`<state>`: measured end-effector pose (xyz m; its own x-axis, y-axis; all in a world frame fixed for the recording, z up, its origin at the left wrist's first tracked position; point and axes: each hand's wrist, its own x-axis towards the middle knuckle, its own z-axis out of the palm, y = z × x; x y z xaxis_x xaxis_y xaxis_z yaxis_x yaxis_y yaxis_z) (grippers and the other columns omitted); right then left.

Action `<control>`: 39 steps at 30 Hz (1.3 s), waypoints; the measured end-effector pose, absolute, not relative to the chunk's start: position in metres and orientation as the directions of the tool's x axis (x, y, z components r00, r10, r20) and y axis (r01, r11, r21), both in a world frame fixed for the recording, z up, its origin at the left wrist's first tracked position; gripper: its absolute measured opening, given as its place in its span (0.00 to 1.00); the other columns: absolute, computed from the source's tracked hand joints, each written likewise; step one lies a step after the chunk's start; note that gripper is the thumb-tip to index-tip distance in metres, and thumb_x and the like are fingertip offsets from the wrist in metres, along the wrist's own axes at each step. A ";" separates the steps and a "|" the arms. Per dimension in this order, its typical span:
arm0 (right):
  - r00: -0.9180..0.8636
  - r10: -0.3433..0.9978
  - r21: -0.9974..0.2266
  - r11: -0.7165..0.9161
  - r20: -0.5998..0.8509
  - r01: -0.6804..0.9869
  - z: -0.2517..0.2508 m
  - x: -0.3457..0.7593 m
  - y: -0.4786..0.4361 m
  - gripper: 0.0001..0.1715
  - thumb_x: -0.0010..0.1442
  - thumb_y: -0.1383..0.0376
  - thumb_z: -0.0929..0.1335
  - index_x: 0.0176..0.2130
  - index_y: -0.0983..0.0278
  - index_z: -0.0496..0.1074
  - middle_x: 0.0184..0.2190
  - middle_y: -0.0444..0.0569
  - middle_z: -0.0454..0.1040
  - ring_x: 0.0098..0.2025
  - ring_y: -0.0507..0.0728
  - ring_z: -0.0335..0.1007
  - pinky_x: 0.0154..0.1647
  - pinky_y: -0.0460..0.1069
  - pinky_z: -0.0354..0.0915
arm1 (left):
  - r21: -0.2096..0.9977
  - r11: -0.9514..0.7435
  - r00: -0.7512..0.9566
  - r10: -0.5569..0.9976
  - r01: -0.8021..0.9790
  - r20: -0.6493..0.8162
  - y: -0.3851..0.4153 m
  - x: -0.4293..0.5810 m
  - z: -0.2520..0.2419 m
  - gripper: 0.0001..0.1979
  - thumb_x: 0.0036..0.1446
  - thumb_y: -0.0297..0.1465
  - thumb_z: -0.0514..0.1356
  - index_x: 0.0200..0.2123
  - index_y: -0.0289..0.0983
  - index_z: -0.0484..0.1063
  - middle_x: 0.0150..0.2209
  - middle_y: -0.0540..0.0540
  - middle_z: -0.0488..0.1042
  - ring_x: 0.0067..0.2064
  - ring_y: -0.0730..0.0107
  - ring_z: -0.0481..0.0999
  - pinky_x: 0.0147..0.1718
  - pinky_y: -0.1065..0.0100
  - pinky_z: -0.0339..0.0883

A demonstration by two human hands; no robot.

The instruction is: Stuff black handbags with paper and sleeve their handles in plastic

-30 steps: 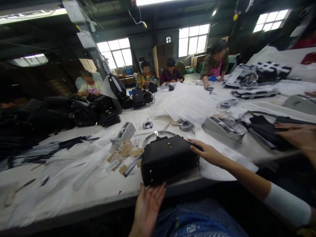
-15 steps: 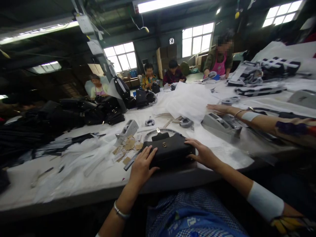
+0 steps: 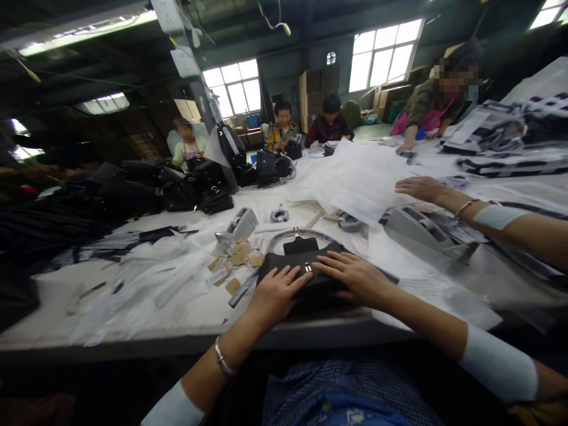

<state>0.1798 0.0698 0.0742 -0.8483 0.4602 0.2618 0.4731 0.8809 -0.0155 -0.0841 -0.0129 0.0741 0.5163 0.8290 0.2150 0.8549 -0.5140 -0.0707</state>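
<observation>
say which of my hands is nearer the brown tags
Left. The left hand rests on the left part of the black bag, just right of the brown tags; the right hand is on the bag's right part, farther away.

The left hand [image 3: 275, 296], one second ago palm up below the near left corner of the black bag [image 3: 286, 260], now lies back up on it. The right hand [image 3: 357, 275] has moved from the bag's right end inward, so that both hands' fingers reach the clasp [image 3: 308, 268]. A neighbour's hand [image 3: 419, 188], at first over dark goods at right, now hovers beyond the larger tape dispenser [image 3: 417, 228].
</observation>
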 end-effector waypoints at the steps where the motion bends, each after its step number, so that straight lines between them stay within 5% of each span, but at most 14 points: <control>1: -0.848 0.464 -0.015 0.879 0.257 0.476 0.063 0.179 0.071 0.43 0.60 0.66 0.70 0.69 0.53 0.54 0.66 0.49 0.62 0.66 0.67 0.60 0.62 0.65 0.62 | -0.078 -0.511 0.515 0.827 0.856 0.227 -0.013 -0.085 0.063 0.31 0.63 0.28 0.60 0.67 0.50 0.56 0.64 0.44 0.65 0.63 0.53 0.68 0.57 0.50 0.67; 6: -0.807 0.507 -0.137 0.861 0.302 0.490 0.013 0.188 0.059 0.40 0.59 0.77 0.61 0.68 0.56 0.59 0.67 0.46 0.61 0.68 0.63 0.55 0.66 0.63 0.58 | 0.015 -0.534 0.518 0.825 0.845 0.226 -0.028 -0.090 0.025 0.34 0.61 0.22 0.56 0.67 0.51 0.56 0.68 0.46 0.58 0.68 0.51 0.59 0.61 0.48 0.62; 10: -0.811 0.516 -0.270 0.851 0.275 0.450 0.015 0.196 0.052 0.35 0.65 0.63 0.66 0.68 0.60 0.58 0.68 0.50 0.59 0.69 0.63 0.53 0.69 0.63 0.52 | 0.107 -0.521 0.499 0.847 0.847 0.182 -0.037 -0.083 0.031 0.32 0.63 0.32 0.60 0.67 0.53 0.56 0.69 0.43 0.55 0.69 0.45 0.55 0.62 0.42 0.58; 13: -0.787 0.579 -0.328 0.801 0.214 0.501 0.039 0.184 0.056 0.24 0.68 0.56 0.65 0.60 0.61 0.69 0.60 0.51 0.71 0.62 0.61 0.65 0.65 0.59 0.59 | 0.098 -0.503 0.480 0.857 0.859 0.188 -0.036 -0.075 0.031 0.33 0.62 0.36 0.62 0.67 0.55 0.55 0.69 0.40 0.54 0.68 0.42 0.56 0.61 0.38 0.57; 17: -0.766 0.630 -0.264 0.766 0.125 0.587 0.072 0.145 0.070 0.16 0.69 0.58 0.64 0.46 0.64 0.76 0.44 0.52 0.78 0.48 0.60 0.74 0.50 0.53 0.68 | 0.047 -0.493 0.470 0.851 0.869 0.234 -0.035 -0.072 0.023 0.34 0.62 0.35 0.62 0.68 0.55 0.54 0.69 0.40 0.55 0.68 0.43 0.56 0.61 0.39 0.58; 21: -0.810 0.586 -0.119 0.803 -0.025 0.584 0.085 0.111 0.086 0.13 0.67 0.62 0.65 0.41 0.68 0.77 0.42 0.58 0.78 0.46 0.63 0.73 0.44 0.53 0.68 | 0.000 -0.507 0.487 0.827 0.862 0.280 -0.035 -0.075 0.017 0.36 0.61 0.34 0.62 0.68 0.55 0.52 0.70 0.43 0.54 0.68 0.44 0.56 0.61 0.41 0.60; 28: -0.746 0.653 -0.204 0.718 -0.132 0.665 0.080 0.095 0.088 0.20 0.65 0.61 0.64 0.34 0.70 0.80 0.36 0.62 0.80 0.41 0.66 0.77 0.41 0.55 0.67 | -0.080 -0.515 0.508 0.787 0.853 0.351 -0.034 -0.076 0.013 0.36 0.60 0.33 0.61 0.69 0.53 0.52 0.70 0.41 0.53 0.67 0.44 0.59 0.59 0.43 0.64; 31: -0.680 0.713 -0.308 0.617 -0.170 0.724 0.078 0.096 0.092 0.24 0.66 0.58 0.63 0.29 0.68 0.80 0.29 0.57 0.80 0.35 0.61 0.78 0.36 0.50 0.68 | -0.123 -0.524 0.529 0.766 0.843 0.366 -0.034 -0.077 0.012 0.37 0.59 0.34 0.62 0.69 0.51 0.52 0.69 0.39 0.55 0.66 0.43 0.60 0.58 0.43 0.65; 35: -0.566 0.803 -0.781 0.230 -0.185 0.581 0.087 0.119 0.141 0.25 0.58 0.49 0.72 0.24 0.67 0.77 0.20 0.47 0.76 0.23 0.52 0.72 0.25 0.44 0.67 | -0.172 -0.526 0.546 0.729 0.833 0.413 -0.032 -0.079 0.008 0.38 0.58 0.35 0.62 0.69 0.50 0.53 0.68 0.39 0.57 0.65 0.42 0.63 0.55 0.45 0.69; 39: -0.135 0.989 -0.957 -0.022 -0.063 0.288 0.104 0.163 0.221 0.17 0.67 0.57 0.68 0.39 0.69 0.75 0.35 0.51 0.78 0.33 0.51 0.74 0.34 0.44 0.71 | -0.195 -0.536 0.559 0.687 0.821 0.464 -0.026 -0.082 -0.001 0.38 0.57 0.36 0.63 0.69 0.49 0.54 0.68 0.39 0.59 0.64 0.43 0.64 0.54 0.47 0.69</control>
<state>0.1634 0.2215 0.1036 -0.1346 0.9889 -0.0627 0.2878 -0.0215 -0.9574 -0.0822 -0.0257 -0.0005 0.5592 0.6871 0.4640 0.8211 -0.5363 -0.1954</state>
